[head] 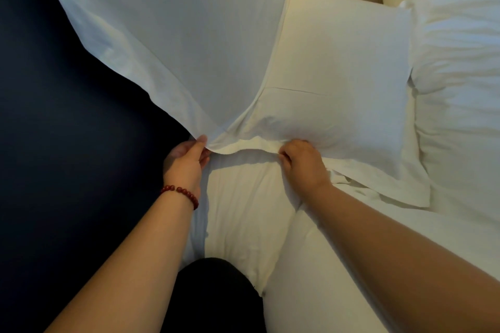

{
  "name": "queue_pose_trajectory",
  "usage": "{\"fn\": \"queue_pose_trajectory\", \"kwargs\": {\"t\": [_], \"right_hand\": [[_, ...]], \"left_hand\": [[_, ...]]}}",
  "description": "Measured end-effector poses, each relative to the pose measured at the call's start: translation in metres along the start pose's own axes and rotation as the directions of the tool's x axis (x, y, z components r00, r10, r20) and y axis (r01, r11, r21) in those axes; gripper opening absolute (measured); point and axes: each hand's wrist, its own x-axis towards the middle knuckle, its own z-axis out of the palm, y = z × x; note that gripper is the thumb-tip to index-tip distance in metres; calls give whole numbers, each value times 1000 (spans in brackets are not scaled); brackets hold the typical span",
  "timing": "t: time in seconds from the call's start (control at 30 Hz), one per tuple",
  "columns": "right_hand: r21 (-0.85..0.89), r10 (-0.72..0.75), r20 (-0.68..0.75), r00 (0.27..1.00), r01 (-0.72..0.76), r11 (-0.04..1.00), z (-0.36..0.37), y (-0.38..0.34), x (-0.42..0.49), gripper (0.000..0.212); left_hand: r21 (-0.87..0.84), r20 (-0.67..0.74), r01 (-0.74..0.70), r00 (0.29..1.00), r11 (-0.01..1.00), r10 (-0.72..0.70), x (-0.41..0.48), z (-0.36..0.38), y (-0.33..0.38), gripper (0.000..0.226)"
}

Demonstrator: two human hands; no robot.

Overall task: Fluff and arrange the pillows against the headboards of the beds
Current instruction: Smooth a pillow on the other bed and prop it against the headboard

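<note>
- Left hand (186, 159), a red bead bracelet (180, 193) at its wrist, pinched the near corner of a white pillow (173, 43) between thumb and fingers, arm stretched forward.
- Right hand (303, 162) closed knuckles-up on the same near hem.
- That pillow stood tilted against the dark headboard (67, 116), its long axis running away from the hands.
- A second pillow (343, 62) lay flat on the bed (338, 265) beside it.

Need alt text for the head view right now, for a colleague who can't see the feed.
Both hands pinch the near edge of a white pillowcase: the left hand, with a red bead bracelet on its wrist, holds a corner, and the right hand grips the hem. One white pillow stands against the dark headboard; another pillow lies flat on the bed.
</note>
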Motion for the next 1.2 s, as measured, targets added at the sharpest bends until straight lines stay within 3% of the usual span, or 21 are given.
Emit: {"fn": "queue_pose_trajectory", "kwargs": {"t": [0.13, 0.27, 0.33, 0.43, 0.53, 0.6, 0.7, 0.83, 0.93, 1.03, 1.1, 1.13, 1.2], "right_hand": [[367, 172, 96, 980, -196, 909, -22, -1, -20, 11], [361, 280, 175, 944, -326, 874, -38, -11, -34, 9], [422, 313, 182, 932, -362, 831, -45, -32, -38, 6], [621, 403, 218, 889, -444, 646, -63, -73, -31, 4], [745, 417, 276, 866, -467, 476, -91, -116, -11, 7], [776, 377, 284, 881, -443, 449, -114, -143, 5, 9], [812, 301, 204, 931, -333, 479, -149, -174, 28, 8], [807, 133, 39, 990, -110, 581, -194, -208, 57, 8], [714, -71, -103, 992, 123, 689, -216, -230, 75, 12], [454, -374, -118, 920, 385, 804, -222, -242, 92, 18], [158, -584, -24, 812, 579, 799, -224, -242, 112, 27], [27, -645, 44, 763, 644, 764, -226, -241, 124, 31], [-137, -640, 193, 744, 666, 733, -232, -237, 149, 44]], "left_hand": [[29, 28, 44, 999, 999, -45, -11, 0, 5, 5], [99, 43, 66, 997, 993, -70, -33, 6, 26, 12], [75, 47, -8, 999, 997, 4, -45, 12, 51, 23], [-3, 74, -173, 982, 985, 172, -60, 22, 98, 29], [-42, -18, -258, 966, 965, 257, -82, 31, 145, 28], [-32, -89, -309, 948, 950, 306, -95, 32, 174, 23], [-146, -90, -305, 951, 941, 295, -112, 33, 212, 15], [-465, -2, -65, 997, 883, 73, -129, 29, 243, 24], [-550, -23, 72, 995, 832, -101, -138, 26, 255, 26], [-520, -107, 105, 977, 848, -187, -140, 29, 260, 20], [-482, -183, 98, 960, 870, -210, -140, 35, 260, 20], [-456, -222, 88, 952, 885, -209, -139, 39, 259, 20], [-419, -275, 77, 939, 904, -208, -139, 45, 257, 22]]}}
